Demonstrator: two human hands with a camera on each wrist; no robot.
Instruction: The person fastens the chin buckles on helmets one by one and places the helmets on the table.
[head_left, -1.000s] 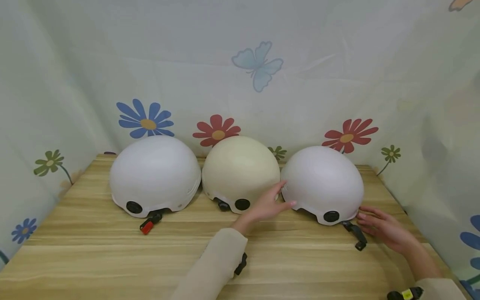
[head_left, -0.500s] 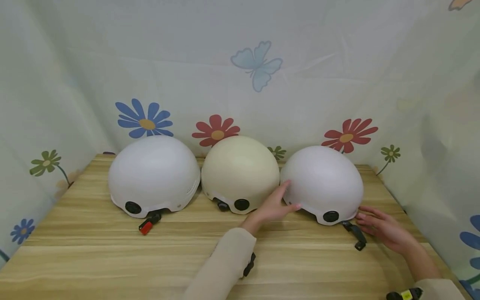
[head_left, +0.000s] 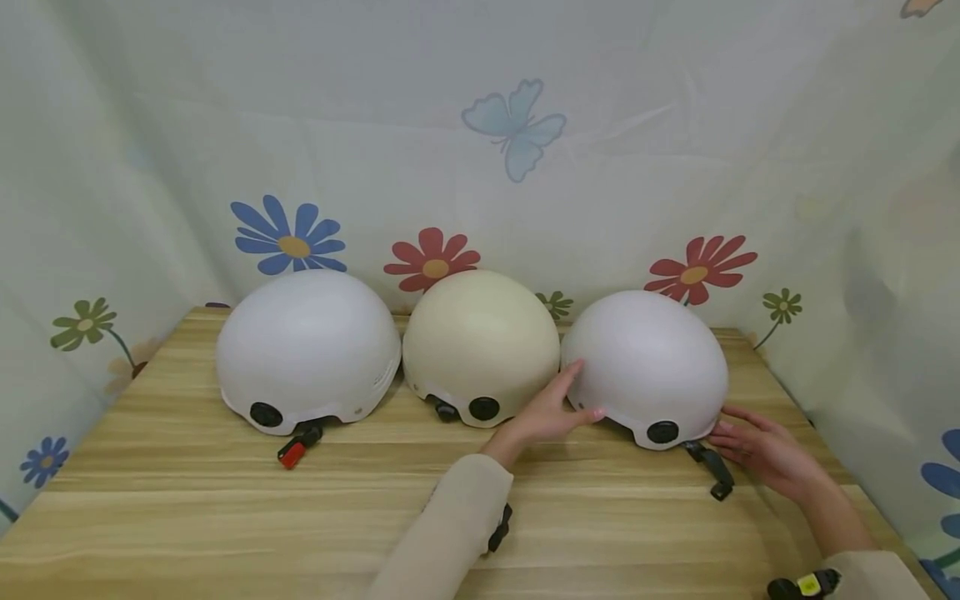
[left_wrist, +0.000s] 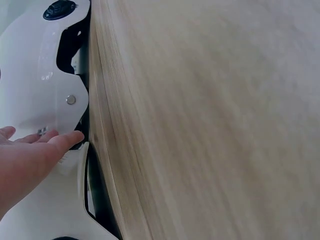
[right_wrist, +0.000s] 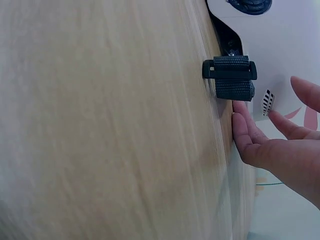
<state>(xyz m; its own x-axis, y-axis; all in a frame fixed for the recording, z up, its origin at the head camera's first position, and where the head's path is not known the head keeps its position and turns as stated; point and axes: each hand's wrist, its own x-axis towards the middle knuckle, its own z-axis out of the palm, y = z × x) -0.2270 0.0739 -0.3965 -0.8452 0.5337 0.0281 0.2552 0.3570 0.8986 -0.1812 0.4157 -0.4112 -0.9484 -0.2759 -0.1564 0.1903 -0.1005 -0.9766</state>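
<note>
Three rounded helmets stand in a row on the wooden table (head_left: 630, 533). The right one is white (head_left: 645, 358), with a black round vent and a dark strap (head_left: 711, 471) trailing from its rim. My left hand (head_left: 543, 417) touches its left side, thumb and fingers spread, in front of the cream helmet (head_left: 476, 333). At the lower right end, my right hand (head_left: 768, 454) has its fingers against the rim. In the right wrist view some fingers (right_wrist: 242, 127) lie low by the table, near the strap buckle (right_wrist: 232, 75). Both hands' fingers look mostly extended.
Another white helmet (head_left: 307, 342) sits at the left, its red-and-black buckle (head_left: 296, 450) lying in front. The cream helmet is close against both neighbours. A flower-printed curtain (head_left: 517, 208) hangs directly behind the row and along both sides.
My left hand has shifted right, from before the cream helmet onto the right white helmet's left side. My right hand has moved slightly closer to the rim. The helmets look unmoved.
</note>
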